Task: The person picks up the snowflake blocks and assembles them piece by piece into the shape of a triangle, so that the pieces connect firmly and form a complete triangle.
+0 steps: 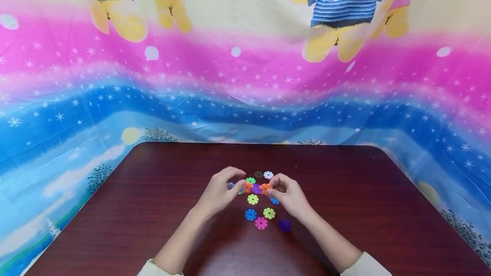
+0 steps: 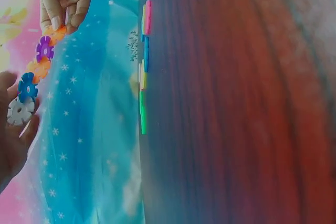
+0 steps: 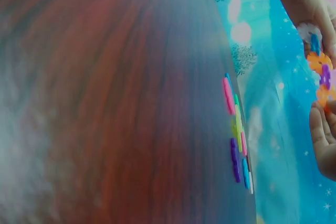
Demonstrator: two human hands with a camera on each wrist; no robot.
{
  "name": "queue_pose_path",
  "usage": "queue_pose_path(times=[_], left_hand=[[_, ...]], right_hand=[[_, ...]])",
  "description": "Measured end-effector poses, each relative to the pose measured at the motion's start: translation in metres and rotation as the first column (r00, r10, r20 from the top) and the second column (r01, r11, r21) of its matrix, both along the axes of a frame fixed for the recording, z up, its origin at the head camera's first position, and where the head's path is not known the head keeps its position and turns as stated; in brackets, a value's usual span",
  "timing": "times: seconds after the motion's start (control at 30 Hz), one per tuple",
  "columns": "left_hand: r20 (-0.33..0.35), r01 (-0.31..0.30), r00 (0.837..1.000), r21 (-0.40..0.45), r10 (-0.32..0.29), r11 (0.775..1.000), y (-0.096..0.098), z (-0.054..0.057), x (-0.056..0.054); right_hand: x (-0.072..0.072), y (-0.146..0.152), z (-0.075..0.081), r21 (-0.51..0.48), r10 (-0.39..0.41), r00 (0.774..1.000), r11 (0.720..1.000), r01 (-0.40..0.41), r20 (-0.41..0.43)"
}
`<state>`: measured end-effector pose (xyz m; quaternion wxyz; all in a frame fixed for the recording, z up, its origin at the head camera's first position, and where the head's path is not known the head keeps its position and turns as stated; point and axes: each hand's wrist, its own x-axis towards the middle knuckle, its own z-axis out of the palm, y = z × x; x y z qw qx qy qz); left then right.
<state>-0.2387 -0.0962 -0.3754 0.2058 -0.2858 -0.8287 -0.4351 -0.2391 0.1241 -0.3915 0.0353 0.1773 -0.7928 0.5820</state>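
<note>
Raised above the table, a chain of slotted plastic snowflake discs (image 2: 40,68) stretches between both hands. It runs from a whitish disc (image 2: 21,111) through a blue disc (image 2: 28,87), an orange one and a purple disc (image 1: 256,188) to a second orange disc (image 1: 265,188). My left hand (image 1: 219,188) holds the whitish and blue end between thumb and fingers. At the other end, my right hand (image 1: 290,195) pinches the outer orange disc; its fingertips cover part of that disc.
Several loose snowflake discs lie flat on the dark red wooden table (image 1: 153,208), among them a pink disc (image 1: 261,223), a blue disc (image 1: 251,214) and a dark purple disc (image 1: 285,225). Behind the hands lies a white disc (image 1: 268,175). A printed curtain (image 1: 245,76) hangs past the table's far edge.
</note>
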Motion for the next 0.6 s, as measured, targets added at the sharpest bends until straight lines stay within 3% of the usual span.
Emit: queue_pose_path(times=[0.07,0.13,0.2,0.27,0.33,0.4,0.5,0.6], left_hand=[[-0.1,-0.077,0.991,0.074,0.084,0.994,-0.001,0.001,-0.001],[-0.172,-0.154,0.968,0.157,0.181,0.975,-0.002,0.001,-0.002],[-0.201,-0.22,0.943,0.225,0.266,0.949,0.0,0.001,-0.002],[-0.2,-0.252,0.928,0.281,0.313,0.926,0.003,0.001,0.0],[-0.174,-0.253,0.932,0.314,0.318,0.915,0.009,0.0,0.002],[-0.14,-0.236,0.946,0.315,0.291,0.919,0.015,0.0,0.005],[-0.03,-0.199,0.977,0.24,0.213,0.95,0.024,0.001,0.01],[0.104,-0.156,0.984,0.116,0.144,0.981,0.031,0.001,0.014]], right_hand=[[0.001,-0.002,0.002,-0.075,-0.034,0.997,0.996,0.039,0.069],[0.003,-0.004,0.003,-0.168,-0.058,0.988,0.982,0.082,0.146],[0.003,-0.005,0.003,-0.268,-0.054,0.973,0.957,0.114,0.222],[0.004,-0.008,0.004,-0.37,-0.022,0.959,0.92,0.131,0.282],[0.005,-0.011,0.005,-0.453,0.022,0.946,0.882,0.134,0.324],[0.008,-0.015,0.007,-0.542,0.081,0.93,0.829,0.137,0.359],[0.01,-0.022,0.009,-0.639,0.167,0.908,0.758,0.131,0.384],[0.013,-0.027,0.01,-0.694,0.231,0.891,0.71,0.121,0.391]])
